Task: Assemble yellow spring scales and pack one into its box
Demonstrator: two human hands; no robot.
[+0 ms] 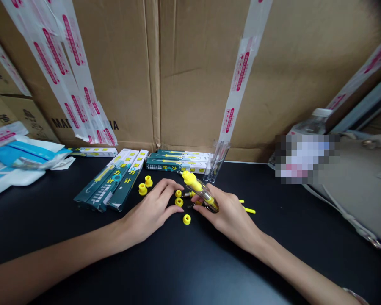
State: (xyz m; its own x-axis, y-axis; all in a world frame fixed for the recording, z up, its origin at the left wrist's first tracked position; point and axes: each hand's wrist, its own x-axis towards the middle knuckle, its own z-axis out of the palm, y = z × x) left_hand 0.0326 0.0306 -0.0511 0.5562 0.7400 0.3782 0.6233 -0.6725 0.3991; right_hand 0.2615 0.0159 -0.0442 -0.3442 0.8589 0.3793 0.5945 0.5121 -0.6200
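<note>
My right hand (pixel 227 212) is closed round a clear tube with yellow parts (pixel 195 184), its yellow end pointing up and left. My left hand (pixel 154 203) rests on the black table with thumb and fingers apart, beside two small yellow caps (pixel 178 202). Between the hands lie a metal rod piece (pixel 187 195) and a dark spring (pixel 190 206), close to the right fingertips. Another yellow cap (pixel 186 219) sits nearer the front, and two more (pixel 142 189) stand left of my left hand. Yellow sticks (pixel 249 210) lie partly hidden behind my right hand.
Green and white boxes (pixel 114 180) lie at the left, more boxes (pixel 178 161) at the back. Clear tubes (pixel 217 163) stand against large cardboard (pixel 190 84). A bottle (pixel 317 123) and a grey bag (pixel 358 182) are right; blue packets (pixel 28 152) far left.
</note>
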